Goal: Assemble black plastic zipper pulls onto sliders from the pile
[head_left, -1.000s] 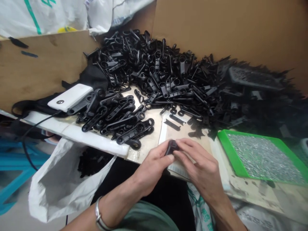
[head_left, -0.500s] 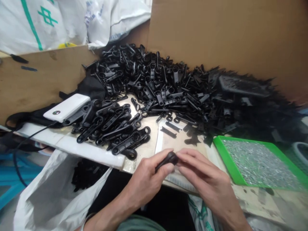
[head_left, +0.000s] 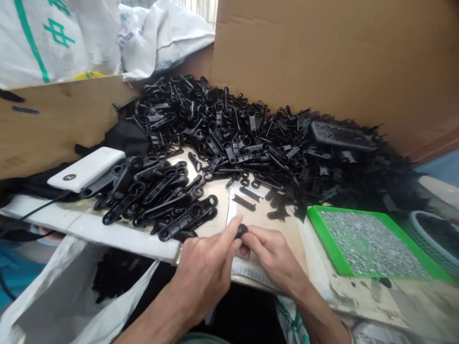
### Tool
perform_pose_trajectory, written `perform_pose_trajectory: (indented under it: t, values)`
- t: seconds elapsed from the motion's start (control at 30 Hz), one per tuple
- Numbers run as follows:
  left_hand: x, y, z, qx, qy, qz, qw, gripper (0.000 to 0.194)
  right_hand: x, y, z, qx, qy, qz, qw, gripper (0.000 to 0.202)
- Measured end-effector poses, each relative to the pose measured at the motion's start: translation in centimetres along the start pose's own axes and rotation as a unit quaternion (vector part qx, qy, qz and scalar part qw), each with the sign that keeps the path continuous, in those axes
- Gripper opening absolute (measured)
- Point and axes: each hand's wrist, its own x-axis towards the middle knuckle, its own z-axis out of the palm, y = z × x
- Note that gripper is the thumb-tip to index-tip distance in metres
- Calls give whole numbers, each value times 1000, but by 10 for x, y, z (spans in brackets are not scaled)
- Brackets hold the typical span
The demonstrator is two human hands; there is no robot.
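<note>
Evidently a two-handed pinch: left hand and right hand both closed at the fingertips on a small black part, over the table's near edge, likely for fine control. Green tray of metal pins right of them, presumably for easy reach.

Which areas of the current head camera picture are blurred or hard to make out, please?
Head view: the heap of black parts is fairly clear mid-frame, but smears into darkness rightward; the metal pins merge into bright glitter; the basket looks soft; the small dark part in the hands shows little detail.
</note>
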Motion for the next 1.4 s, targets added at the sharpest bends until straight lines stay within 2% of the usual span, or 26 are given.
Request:
perform_pose_trajectory:
  t: [0.07,0.1,0.13,0.17,0.23,0.33,0.43,0.53,0.63,0.73,0.83,0.9,0.97,1.03,1.07,1.17,1.3,1.4]
  values:
    - [2,-5,-12,62,56,34,996,47,20,2,-19,-64,-35,-15,997,38]
    - [3,-8,-18,96,85,55,990,48,31,4,-31,-119,-29,-16,992,35]
    - [3,-11,-25,134,110,74,982,49,42,8,-43,-192,8,-12,981,31]
    - [4,-15,-31,176,125,90,972,51,53,13,-54,-289,61,5,955,29]
    - [6,-24,-41,262,124,102,952,53,74,27,-70,-349,95,27,932,23]
    - [12,-34,-50,357,94,80,926,53,96,49,-75,-383,98,52,917,17]
    - [17,-39,-52,391,75,59,915,51,104,58,-72,-379,101,63,918,15]
    - [21,-38,-52,405,71,58,910,44,97,52,-81,-336,107,60,934,13]
    - [20,-35,-53,440,78,53,893,45,71,41,-98,-253,103,69,960,22]
    - [20,-28,-50,465,113,80,874,42,31,35,-107,-69,70,100,990,30]
    - [26,-13,-38,445,123,147,875,35,-4,40,-102,50,-41,144,987,30]
    - [37,1,-25,422,72,162,889,28,-19,46,-94,71,-116,175,975,31]
    - [54,15,-8,407,-13,143,902,22,-25,53,-86,72,-141,190,969,33]
    - [77,27,9,401,-83,124,904,20,-25,57,-82,46,-126,191,973,33]
    - [90,31,18,402,-100,121,902,21,-25,58,-81,25,-113,189,975,32]
    - [132,36,40,416,-99,117,896,25,-25,57,-84,-72,-69,178,979,27]
    - [175,33,63,432,-94,111,890,15,-31,53,-83,-212,-2,54,976,22]
    - [191,29,79,441,-112,129,881,20,-37,51,-77,-247,-29,-21,968,39]
